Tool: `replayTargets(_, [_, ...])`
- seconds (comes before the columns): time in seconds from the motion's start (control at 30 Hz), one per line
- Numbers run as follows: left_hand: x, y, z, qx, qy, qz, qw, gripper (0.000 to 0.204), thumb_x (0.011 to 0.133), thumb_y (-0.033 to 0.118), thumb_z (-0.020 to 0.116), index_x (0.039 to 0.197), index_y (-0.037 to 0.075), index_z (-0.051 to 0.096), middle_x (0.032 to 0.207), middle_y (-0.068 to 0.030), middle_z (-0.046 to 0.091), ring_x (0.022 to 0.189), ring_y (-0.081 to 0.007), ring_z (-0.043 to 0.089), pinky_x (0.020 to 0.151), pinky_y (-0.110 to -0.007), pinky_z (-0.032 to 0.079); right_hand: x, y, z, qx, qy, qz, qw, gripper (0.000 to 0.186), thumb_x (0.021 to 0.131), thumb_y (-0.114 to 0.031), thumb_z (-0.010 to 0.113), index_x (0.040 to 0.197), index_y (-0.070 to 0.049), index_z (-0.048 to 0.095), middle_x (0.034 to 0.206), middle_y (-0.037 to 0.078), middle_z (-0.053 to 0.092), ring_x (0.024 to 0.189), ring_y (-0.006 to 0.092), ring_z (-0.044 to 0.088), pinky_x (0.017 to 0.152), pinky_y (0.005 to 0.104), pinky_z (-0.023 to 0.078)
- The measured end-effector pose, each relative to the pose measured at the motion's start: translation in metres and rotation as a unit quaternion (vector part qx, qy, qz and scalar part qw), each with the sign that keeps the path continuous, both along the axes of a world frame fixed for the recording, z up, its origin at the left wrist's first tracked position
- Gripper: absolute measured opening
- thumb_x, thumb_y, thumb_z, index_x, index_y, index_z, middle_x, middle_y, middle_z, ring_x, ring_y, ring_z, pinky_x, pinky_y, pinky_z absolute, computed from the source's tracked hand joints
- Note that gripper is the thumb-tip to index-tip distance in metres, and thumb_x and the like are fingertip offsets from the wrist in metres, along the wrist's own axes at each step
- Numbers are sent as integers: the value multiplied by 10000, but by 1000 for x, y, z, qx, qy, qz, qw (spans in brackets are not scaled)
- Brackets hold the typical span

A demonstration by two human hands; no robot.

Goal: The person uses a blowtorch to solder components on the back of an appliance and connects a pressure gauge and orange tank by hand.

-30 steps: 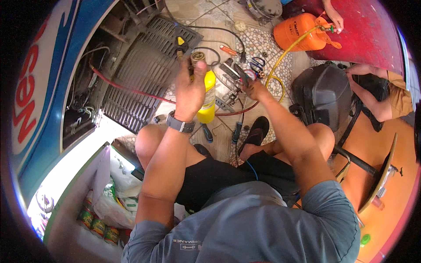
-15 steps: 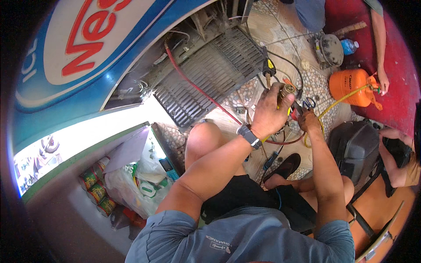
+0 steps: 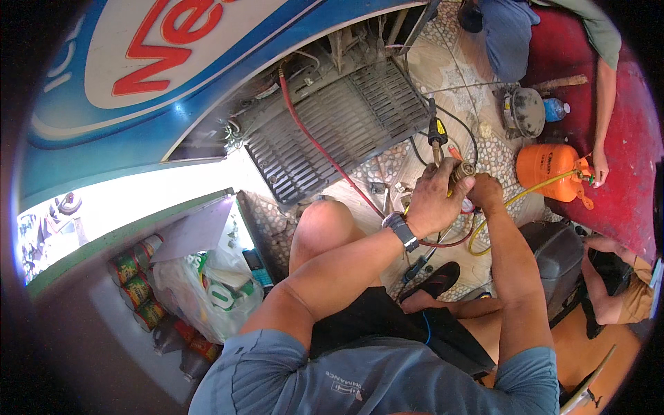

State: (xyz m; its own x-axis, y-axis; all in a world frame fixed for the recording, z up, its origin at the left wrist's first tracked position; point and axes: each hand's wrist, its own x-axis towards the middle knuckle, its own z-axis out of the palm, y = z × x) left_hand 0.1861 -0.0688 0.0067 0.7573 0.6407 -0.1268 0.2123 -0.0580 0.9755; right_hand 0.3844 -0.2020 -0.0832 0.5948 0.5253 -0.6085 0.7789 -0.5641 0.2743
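My left hand [image 3: 437,200], with a dark watch on its wrist, is closed round a short brass-coloured cylindrical fitting [image 3: 468,168] whose round end faces up. Close against it on the right, my right hand [image 3: 487,191] has its fingers curled in; what they grip is hidden. Just below the hands shows part of a red-edged round gauge [image 3: 467,206]. A red hose [image 3: 318,142] runs from the open cabinet base down to this spot. From there a yellow hose [image 3: 529,191] leads to an orange gas cylinder [image 3: 551,166]. Another person's hand [image 3: 600,168] is at the cylinder's valve.
A torch with a black and yellow handle [image 3: 437,129] lies beyond my hands. The slotted metal grille [image 3: 332,124] fills the cabinet base. A round metal compressor [image 3: 523,113] and a water bottle [image 3: 555,109] stand far right. A dark case [image 3: 552,249] sits beside my right arm.
The whole view has shifted slightly. My right hand has come up closer against my left hand and the fitting. The scissors-like blue handles beside it have gone out of sight.
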Motion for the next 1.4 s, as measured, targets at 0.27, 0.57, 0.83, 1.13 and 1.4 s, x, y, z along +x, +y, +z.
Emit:
replayTargets(0.27, [7, -5, -2, 8, -3, -5, 1000, 533, 998, 472, 578, 1291, 28, 533, 1147, -247, 640, 1095, -450, 592, 939, -501, 468, -3, 4, 9, -5, 14, -58, 998, 437, 909, -291, 640, 1217, 19, 659, 1259, 235, 654, 1194, 368, 647, 990, 446, 538])
replayTargets(0.57, [11, -7, -8, 5, 9, -26, 1000, 542, 992, 477, 588, 1304, 35, 551, 1141, -258, 634, 1102, -454, 584, 952, -500, 465, -12, 13, 25, -17, 23, -65, 997, 404, 924, -270, 615, 1202, 17, 678, 1289, 220, 641, 1202, 384, 638, 986, 444, 536])
replayTargets(0.83, [11, -16, -8, 7, 35, -28, 999, 569, 976, 522, 592, 1279, 42, 580, 1138, -252, 651, 1106, -455, 593, 955, -515, 461, -11, -1, 15, 19, 0, -23, 1000, 392, 944, -324, 577, 1159, -22, 704, 1251, 223, 654, 1149, 412, 660, 963, 464, 541])
replayTargets(1.13, [14, -13, -16, 15, 14, -18, 1000, 559, 985, 498, 585, 1259, 10, 576, 1144, -262, 651, 1111, -458, 583, 969, -511, 454, -10, -5, 8, 28, 3, -43, 999, 364, 938, -321, 599, 1120, -29, 719, 1205, 232, 674, 1101, 407, 684, 945, 452, 555])
replayTargets(1.4, [21, -13, -13, -26, 28, -43, 998, 575, 986, 503, 574, 1278, 8, 563, 1156, -278, 646, 1120, -473, 583, 971, -519, 451, -16, -8, 7, 36, 3, -37, 999, 349, 943, -328, 605, 1149, -70, 717, 1190, 222, 678, 1142, 386, 670, 961, 450, 551])
